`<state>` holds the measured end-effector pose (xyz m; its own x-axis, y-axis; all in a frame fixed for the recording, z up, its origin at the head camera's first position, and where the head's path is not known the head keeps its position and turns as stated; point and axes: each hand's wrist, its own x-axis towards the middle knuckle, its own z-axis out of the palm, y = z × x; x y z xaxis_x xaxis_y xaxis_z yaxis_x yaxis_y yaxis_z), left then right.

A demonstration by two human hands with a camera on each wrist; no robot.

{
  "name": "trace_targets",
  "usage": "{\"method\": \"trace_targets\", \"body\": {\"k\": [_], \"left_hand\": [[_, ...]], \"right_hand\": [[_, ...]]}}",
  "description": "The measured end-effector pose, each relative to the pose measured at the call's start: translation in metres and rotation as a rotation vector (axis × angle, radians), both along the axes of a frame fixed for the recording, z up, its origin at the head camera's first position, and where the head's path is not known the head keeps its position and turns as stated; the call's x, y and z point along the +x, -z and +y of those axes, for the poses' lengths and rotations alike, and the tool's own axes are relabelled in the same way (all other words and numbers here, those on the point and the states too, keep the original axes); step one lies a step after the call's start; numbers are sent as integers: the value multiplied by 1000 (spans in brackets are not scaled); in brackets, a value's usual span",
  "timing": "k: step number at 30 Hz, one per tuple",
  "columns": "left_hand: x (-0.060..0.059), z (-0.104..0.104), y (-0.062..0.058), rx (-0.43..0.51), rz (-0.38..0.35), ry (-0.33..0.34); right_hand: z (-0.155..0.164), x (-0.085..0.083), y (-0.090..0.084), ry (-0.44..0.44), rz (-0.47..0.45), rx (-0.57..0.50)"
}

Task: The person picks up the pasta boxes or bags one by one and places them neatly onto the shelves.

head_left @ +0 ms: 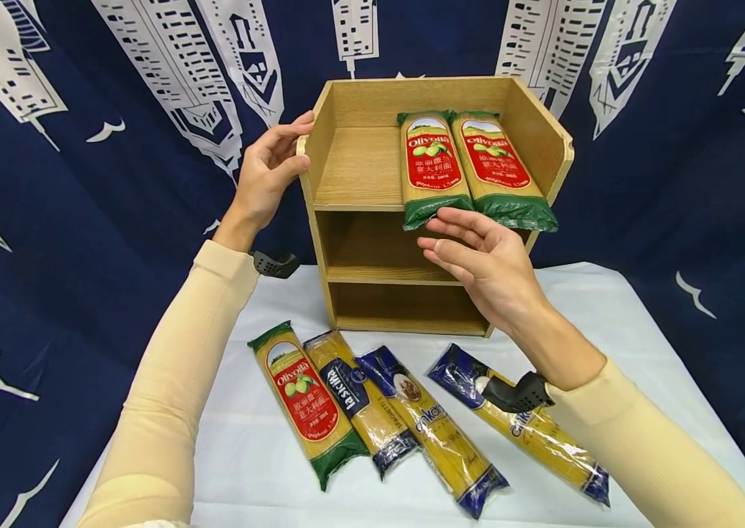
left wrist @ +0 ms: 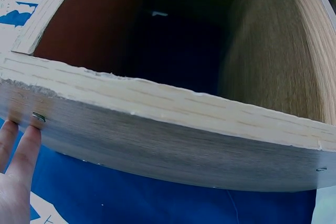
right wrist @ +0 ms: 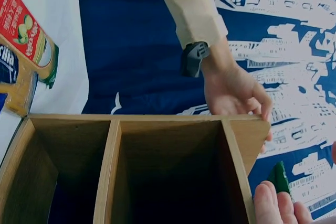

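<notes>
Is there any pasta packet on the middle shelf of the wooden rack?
No, the middle shelf is bare; two Olivolla packets lie on the top shelf only.

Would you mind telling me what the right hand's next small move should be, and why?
Probably push the two red-labelled packets further back: their green ends overhang the wooden shelf, the open right hand hovers just below them, and the left hand steadies the shelf's side.
</notes>
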<state>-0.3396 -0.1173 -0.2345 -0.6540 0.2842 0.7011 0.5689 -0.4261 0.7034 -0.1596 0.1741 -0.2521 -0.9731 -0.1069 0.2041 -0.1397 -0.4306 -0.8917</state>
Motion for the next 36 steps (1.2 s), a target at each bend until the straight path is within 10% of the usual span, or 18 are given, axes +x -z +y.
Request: {"method": "trace_targets", "body": {"k": [14, 27, 36], "left_hand": [[0, 0, 2, 7, -14, -9], [-1, 1, 0, 15, -13, -3], [-2, 2, -1, 13, -14, 4]], "right_hand": [[3, 9, 17, -71, 1, 81], [-29, 33, 62, -177, -26, 373], [-59, 42, 92, -275, -127, 392]]}}
